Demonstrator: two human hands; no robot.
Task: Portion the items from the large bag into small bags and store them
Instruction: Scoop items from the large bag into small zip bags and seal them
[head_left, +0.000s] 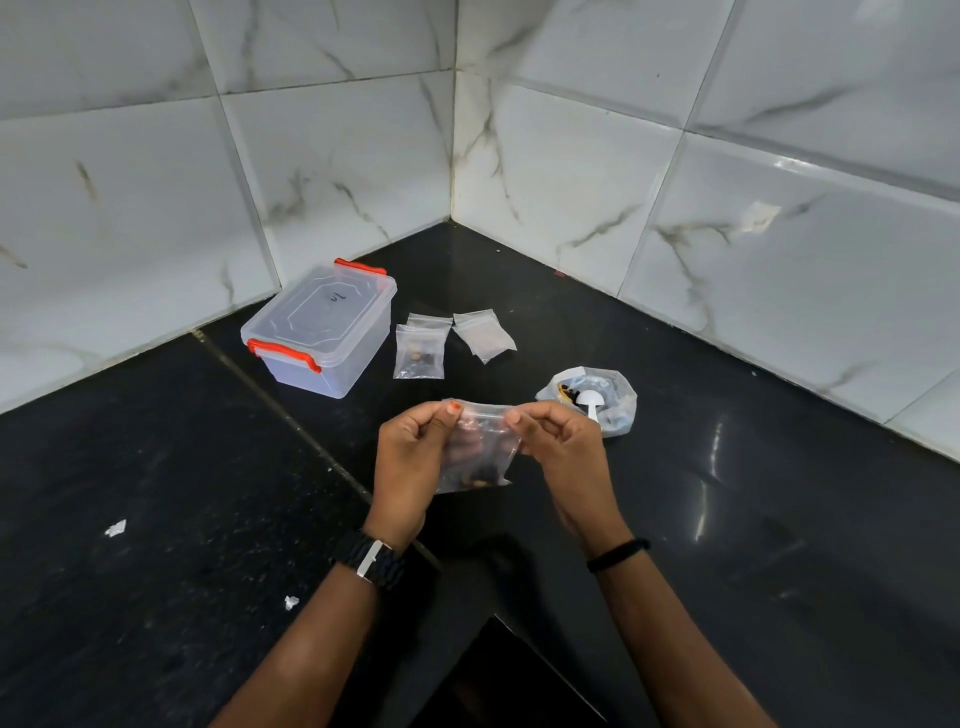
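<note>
Step in hand, by judgement: sealing a filled portion. Small zip bag (480, 447) held up above the black countertop (156, 467), between the two hands, top strip stretched level. Left hand (410, 457) pinching the left end of the strip, thumb and curled fingers closed on the plastic. Right hand (563, 452) pinching the right end likewise. Contents: a small heap of dark and tan pieces settled in the bottom corner; kind too small to tell.

Next move, by judgement: pressing the zip shut along its whole length, then setting the bag down with the other filled one or into the box; box lid would need unlatching first.

Containers:
- Large bag (589, 397): clear plastic, mouth rolled down and open, on the counter just beyond the right hand. Holds dark and yellowish pieces, still a fair stock. White scoop (591, 401) resting in it.
- Filled small bag (420, 351): flat on the counter beside the box, a few dark and tan pieces inside; lying on another small bag whose contents cannot be told.
- Empty small bags (483, 333): short overlapping stack, just right of the filled one.
- Storage box (319, 332): clear plastic, orange latches, lid on; appears to hold nothing, though not certain through the lid.
</note>
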